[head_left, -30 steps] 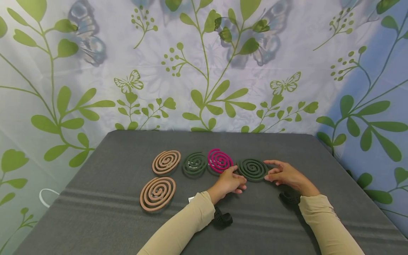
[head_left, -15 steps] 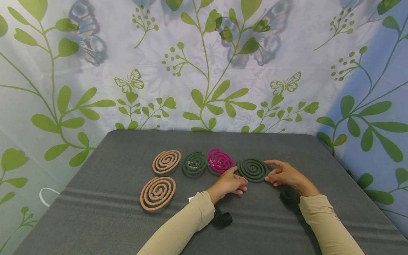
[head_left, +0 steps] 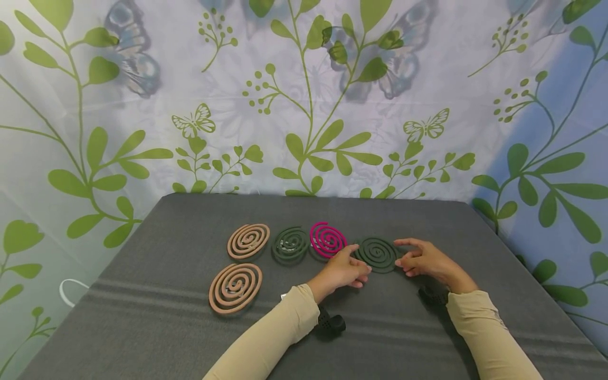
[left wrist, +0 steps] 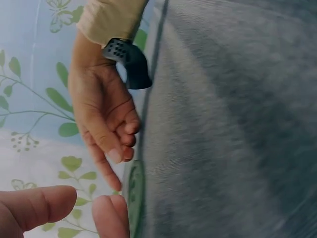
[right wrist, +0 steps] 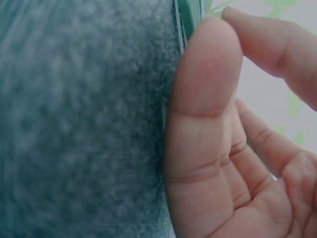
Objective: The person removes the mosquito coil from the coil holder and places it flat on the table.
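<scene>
A dark green mosquito coil (head_left: 377, 254) lies flat on the grey cloth between my two hands. My left hand (head_left: 340, 271) is at its left edge, thumb and index finger apart, the other fingers bent loosely. On the opposite side my right hand (head_left: 429, 262) has its thumb and index fingertips right at the coil's rim. In the left wrist view the green coil (left wrist: 135, 196) shows edge-on beside my left fingertips. A sliver of green coil (right wrist: 190, 17) appears past the thumb in the right wrist view. Close behind my left hand lies a pink coil (head_left: 328, 240).
Another green coil (head_left: 290, 244) sits left of the pink one. Two tan coils, one at the back (head_left: 248, 241) and one nearer (head_left: 235, 288), lie farther left. The grey table (head_left: 157, 327) ends at a leaf-patterned curtain (head_left: 266, 132).
The green coil between my hands now lies slightly lower and flatter. My left fingers have shifted a little to the right; my right hand has hardly moved.
</scene>
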Tool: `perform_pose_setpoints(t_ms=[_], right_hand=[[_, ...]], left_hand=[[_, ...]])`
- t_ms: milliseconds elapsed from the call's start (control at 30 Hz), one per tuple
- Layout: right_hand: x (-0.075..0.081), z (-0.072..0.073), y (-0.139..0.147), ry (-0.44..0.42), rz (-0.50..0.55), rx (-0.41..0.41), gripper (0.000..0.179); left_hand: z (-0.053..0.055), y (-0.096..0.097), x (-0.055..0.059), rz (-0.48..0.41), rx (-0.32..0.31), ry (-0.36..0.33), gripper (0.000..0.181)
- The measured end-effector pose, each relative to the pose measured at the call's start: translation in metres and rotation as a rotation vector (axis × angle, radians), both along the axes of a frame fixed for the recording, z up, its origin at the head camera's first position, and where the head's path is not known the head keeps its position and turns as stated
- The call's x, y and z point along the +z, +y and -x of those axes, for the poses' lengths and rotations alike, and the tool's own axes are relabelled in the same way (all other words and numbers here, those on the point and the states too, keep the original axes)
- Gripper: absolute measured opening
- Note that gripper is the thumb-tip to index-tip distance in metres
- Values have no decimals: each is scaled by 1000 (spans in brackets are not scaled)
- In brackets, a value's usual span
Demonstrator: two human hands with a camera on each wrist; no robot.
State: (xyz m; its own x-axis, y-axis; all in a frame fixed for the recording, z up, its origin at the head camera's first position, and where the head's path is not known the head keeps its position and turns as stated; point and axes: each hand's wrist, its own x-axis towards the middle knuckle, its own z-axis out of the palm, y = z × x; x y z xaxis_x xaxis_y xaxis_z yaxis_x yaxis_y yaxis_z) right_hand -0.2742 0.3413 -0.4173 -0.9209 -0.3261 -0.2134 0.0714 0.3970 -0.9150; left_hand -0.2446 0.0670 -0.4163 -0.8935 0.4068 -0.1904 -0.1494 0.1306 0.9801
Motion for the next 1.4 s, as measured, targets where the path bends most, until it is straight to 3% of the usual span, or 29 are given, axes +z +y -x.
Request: perform_pose_setpoints(t_ms=[333, 667, 867, 1400], right_hand=[[10, -1, -5, 66, -19, 53, 69], [22, -6, -16, 136, 30, 143, 65], [29, -10, -24, 163, 59, 176, 62], [33, -17, -47, 244, 113, 202, 53]], left_hand=[[3, -13, 22, 76, -95, 148, 51], [4, -26, 39, 126, -200, 264, 44], [2, -37, 51, 148, -231, 316, 45], [-9, -61, 68, 156, -274, 471, 45]])
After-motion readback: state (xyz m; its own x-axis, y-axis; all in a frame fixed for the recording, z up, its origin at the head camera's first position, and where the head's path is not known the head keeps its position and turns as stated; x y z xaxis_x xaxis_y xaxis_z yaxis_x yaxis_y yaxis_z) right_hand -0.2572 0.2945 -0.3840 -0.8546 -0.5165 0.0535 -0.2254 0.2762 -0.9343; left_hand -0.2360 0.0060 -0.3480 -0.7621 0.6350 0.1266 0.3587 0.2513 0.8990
